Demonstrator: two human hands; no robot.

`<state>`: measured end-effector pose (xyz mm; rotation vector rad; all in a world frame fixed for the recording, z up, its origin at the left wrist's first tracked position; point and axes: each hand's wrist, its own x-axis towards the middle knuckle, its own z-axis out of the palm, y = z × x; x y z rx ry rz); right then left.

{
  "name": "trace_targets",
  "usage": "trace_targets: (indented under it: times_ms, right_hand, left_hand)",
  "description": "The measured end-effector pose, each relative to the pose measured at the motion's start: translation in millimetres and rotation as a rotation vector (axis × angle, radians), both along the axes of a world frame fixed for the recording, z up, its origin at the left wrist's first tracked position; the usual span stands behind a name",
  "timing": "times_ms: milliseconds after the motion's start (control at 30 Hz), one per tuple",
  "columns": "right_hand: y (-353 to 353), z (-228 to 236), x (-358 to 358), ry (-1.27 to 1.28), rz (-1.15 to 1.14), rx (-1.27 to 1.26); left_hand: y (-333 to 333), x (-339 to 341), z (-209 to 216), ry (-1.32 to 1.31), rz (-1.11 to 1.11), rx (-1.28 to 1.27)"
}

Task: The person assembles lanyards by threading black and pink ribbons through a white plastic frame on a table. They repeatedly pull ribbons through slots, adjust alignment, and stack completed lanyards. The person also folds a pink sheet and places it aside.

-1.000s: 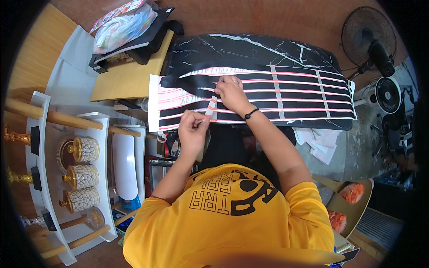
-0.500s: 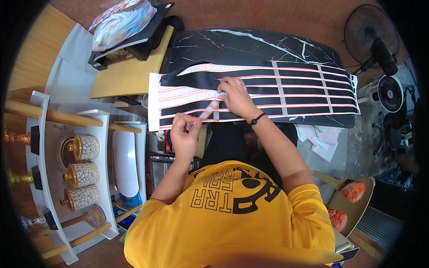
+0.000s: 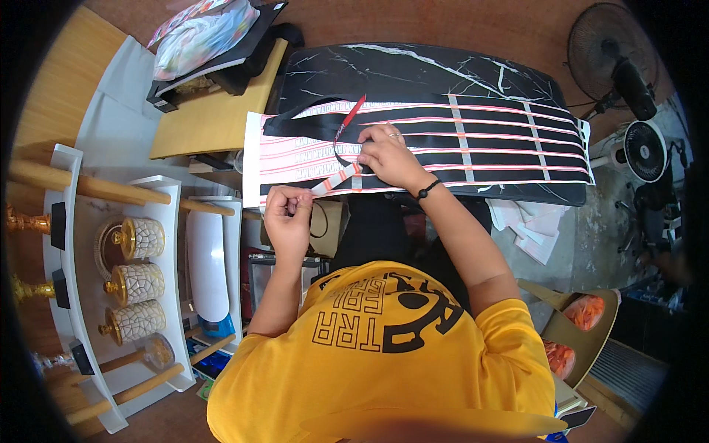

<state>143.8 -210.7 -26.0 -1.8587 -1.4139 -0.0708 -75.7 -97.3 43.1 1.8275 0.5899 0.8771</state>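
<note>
So, going by the black marbled table (image 3: pixel 413 66) as the landmark, I count 2 things with obvious lettering. On the near side of the table, the yellow shirt (image 3: pixel 436 384) has big outlined block letters (image 3: pixel 343 317) stacked beside a bold black graphic (image 3: pixel 413 314). On top of the table, the striped sheet (image 3: pixel 292 153) shows rows of grey capitals between its pink lines, mostly toward its left end, small and blurry. The red strip (image 3: pixel 354 112) above it has tiny marks, can't tell if they're letters.
</note>
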Motion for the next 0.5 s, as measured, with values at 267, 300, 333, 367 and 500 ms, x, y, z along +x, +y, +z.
trace_targets:
  times_ms: [267, 300, 333, 367, 500]
  right_hand:
    - [17.9, -7.4, 1.4, 0.086, -0.264, -0.011]
    - [16.2, -6.1, 2.1, 0.113, -0.234, -0.009]
    - [14.3, -3.9, 1.6, 0.130, -0.193, 0.088]
    - [11.5, -1.1, 0.5, 0.164, -0.159, 0.154]
    - [-9.8, 9.3, -13.7, 0.161, -0.037, 0.118]
  left_hand:
    - [-41.7, -31.1, 26.0, 0.045, -0.177, 0.203]
    - [-39.3, -32.3, 25.9, 0.045, -0.156, 0.206]
    - [-34.9, -31.2, 24.2, 0.036, -0.142, 0.183]
    - [-29.4, -27.0, 20.8, 0.023, -0.119, 0.154]
    - [-10.4, -16.5, 8.8, 0.019, -0.054, 0.046]
